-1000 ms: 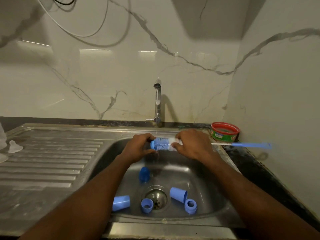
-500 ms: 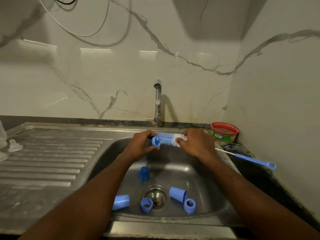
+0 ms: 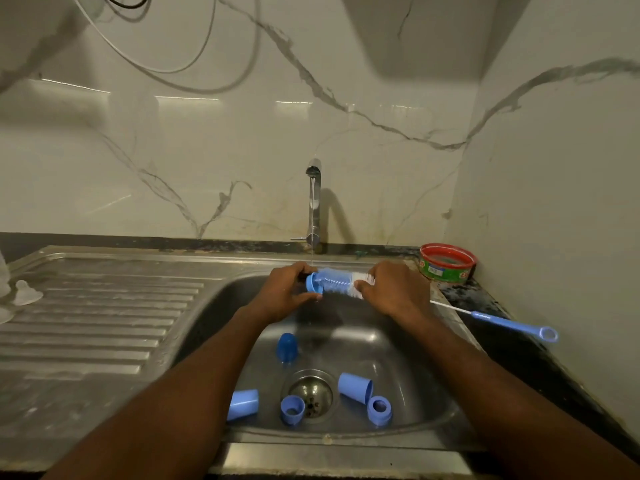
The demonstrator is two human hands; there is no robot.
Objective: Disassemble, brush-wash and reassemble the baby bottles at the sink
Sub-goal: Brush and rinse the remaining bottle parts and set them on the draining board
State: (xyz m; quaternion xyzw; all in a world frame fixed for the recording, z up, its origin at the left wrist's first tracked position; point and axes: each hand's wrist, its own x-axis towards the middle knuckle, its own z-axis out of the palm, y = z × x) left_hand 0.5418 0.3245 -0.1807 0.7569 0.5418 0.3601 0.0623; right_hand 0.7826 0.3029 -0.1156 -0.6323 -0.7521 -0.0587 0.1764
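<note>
**Scrubbing a bottle under the tap**

The left hand point(image 3: 282, 296) curls round the base end of the bottle point(image 3: 334, 284), held sideways over the sink point(image 3: 408, 362) beneath the thin stream. The right hand point(image 3: 394, 289) grips the mouth end and, apparently, the brush point(image 3: 498, 322) whose handle trails right. For a good scrub: steady the bottle, twist while stroking full-length. Loose caps point(image 3: 355, 388) wait by the drain.

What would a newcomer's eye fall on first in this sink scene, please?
Both hands, the left hand and right hand, hold a clear baby bottle sideways under the tap's thin stream. The brush handle juts right over the counter, and five blue bottle parts lie around the drain.
</note>
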